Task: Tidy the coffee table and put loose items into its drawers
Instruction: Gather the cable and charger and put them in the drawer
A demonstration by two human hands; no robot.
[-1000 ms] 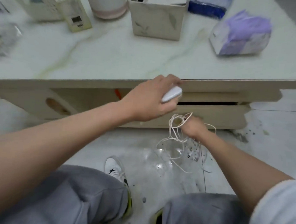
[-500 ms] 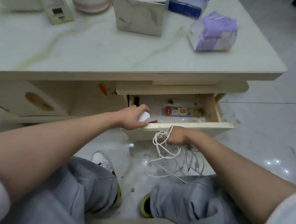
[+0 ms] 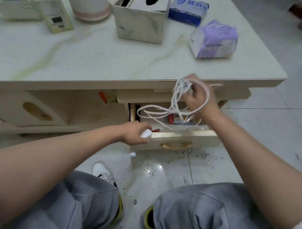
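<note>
The coffee table (image 3: pixel 90 60) has a pale marble-look top, and its right-hand drawer (image 3: pixel 182 138) stands pulled out, with a gold handle on its front. My right hand (image 3: pixel 201 99) is raised above the drawer and grips a tangled bundle of white cables (image 3: pixel 177 98), whose loops hang down into the drawer. My left hand (image 3: pixel 136 133) rests at the drawer's left front corner, closed around a small white charger plug (image 3: pixel 145 133). Inside the drawer lie a red-and-yellow pack (image 3: pixel 175 119) and other small things, partly hidden by the cables.
On the tabletop stand a tissue box (image 3: pixel 141 19), a purple tissue pack (image 3: pixel 214 40), a blue pack (image 3: pixel 187 10), a white kettle (image 3: pixel 89 6) and a small carton (image 3: pixel 54 11). My knees and shoes are over the tiled floor (image 3: pixel 256 152), which is speckled with dirt.
The drawer went from nearly shut to pulled out. My right hand has lifted the cable bundle from below the drawer front to above the drawer. My left hand stays at the drawer's corner with the plug.
</note>
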